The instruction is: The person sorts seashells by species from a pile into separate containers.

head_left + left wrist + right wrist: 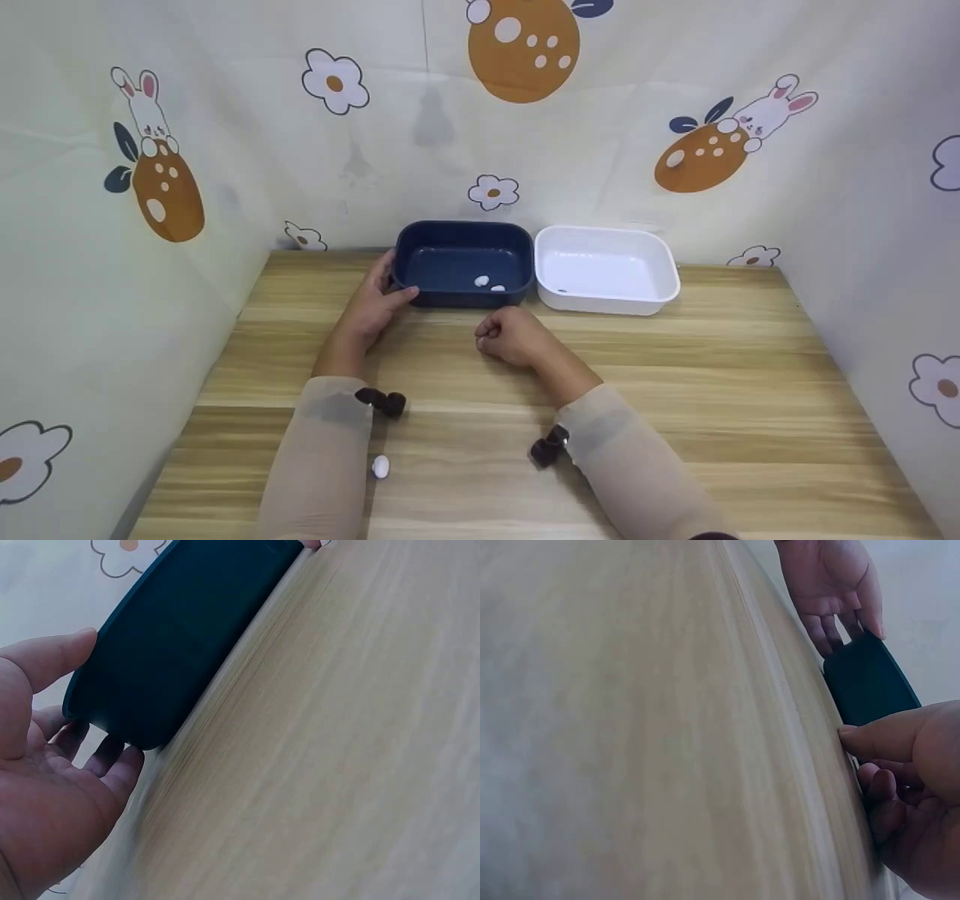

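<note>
A dark blue rectangular container (463, 298) stands at the back of the table, its left end gripped by my left hand (373, 302). In the left wrist view, the thumb (71, 652) lies against its rim and the other fingers reach round its end. Two small white lumps (481, 281) lie inside, near the right front. My right hand (514, 336) is curled just in front of this container, apart from it. A pale bit at its fingertips looks like a small white lump (480, 343), mostly hidden. Another white lump (381, 466) lies beside my left forearm.
A white rectangular container (607, 306) stands close against the right side of the blue one, with a small dark piece (562, 291) inside. The wooden table (720, 420) meets a patterned cloth (420, 172) behind the containers and along both sides.
</note>
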`<state>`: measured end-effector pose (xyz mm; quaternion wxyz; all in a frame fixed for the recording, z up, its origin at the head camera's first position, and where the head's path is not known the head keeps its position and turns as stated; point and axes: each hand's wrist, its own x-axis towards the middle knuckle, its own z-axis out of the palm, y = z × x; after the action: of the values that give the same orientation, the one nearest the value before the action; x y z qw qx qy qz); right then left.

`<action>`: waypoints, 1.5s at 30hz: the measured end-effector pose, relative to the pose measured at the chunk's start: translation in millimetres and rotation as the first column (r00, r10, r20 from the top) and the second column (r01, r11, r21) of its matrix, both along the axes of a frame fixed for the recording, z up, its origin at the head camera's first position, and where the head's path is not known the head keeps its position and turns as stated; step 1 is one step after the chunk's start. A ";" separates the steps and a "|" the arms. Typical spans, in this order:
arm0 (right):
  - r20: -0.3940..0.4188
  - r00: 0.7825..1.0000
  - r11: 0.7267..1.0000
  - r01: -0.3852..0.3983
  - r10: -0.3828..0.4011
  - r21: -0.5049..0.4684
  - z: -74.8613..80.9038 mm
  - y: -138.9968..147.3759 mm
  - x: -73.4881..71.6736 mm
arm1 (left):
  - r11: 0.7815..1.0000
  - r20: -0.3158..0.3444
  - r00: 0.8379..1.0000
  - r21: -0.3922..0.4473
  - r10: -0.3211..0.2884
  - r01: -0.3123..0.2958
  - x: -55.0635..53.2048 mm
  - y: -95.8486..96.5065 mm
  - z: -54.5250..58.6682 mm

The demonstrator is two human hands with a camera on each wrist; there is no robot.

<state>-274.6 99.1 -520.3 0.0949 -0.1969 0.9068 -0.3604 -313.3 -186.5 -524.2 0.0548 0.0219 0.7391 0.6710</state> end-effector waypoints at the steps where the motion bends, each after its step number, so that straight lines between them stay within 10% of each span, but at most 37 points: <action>1: 0.000 1.000 1.000 -0.005 0.005 0.007 0.1 -0.1 0.2 | 1.000 -0.001 1.000 0.000 -0.001 0.001 0.0 0.0 -0.3; 15: -0.073 0.997 0.999 -0.004 0.006 0.035 -0.8 2.9 0.4 | 1.000 0.002 1.000 0.002 0.001 -0.001 2.0 1.0 2.5; 34: 0.067 0.997 0.994 0.033 -0.027 -0.101 10.0 14.4 0.9 | 1.000 0.026 1.000 -0.022 0.000 0.001 -0.3 -0.7 0.2; 45: 0.200 0.963 0.909 0.240 -0.179 -0.342 50.8 63.4 -4.1 | 1.000 0.023 1.000 -0.002 -0.002 0.002 1.2 0.3 1.8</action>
<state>-278.8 162.6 -469.5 0.0918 -0.0821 0.8294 -0.5449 -312.1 -186.2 -522.4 0.0642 0.0148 0.7390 0.6705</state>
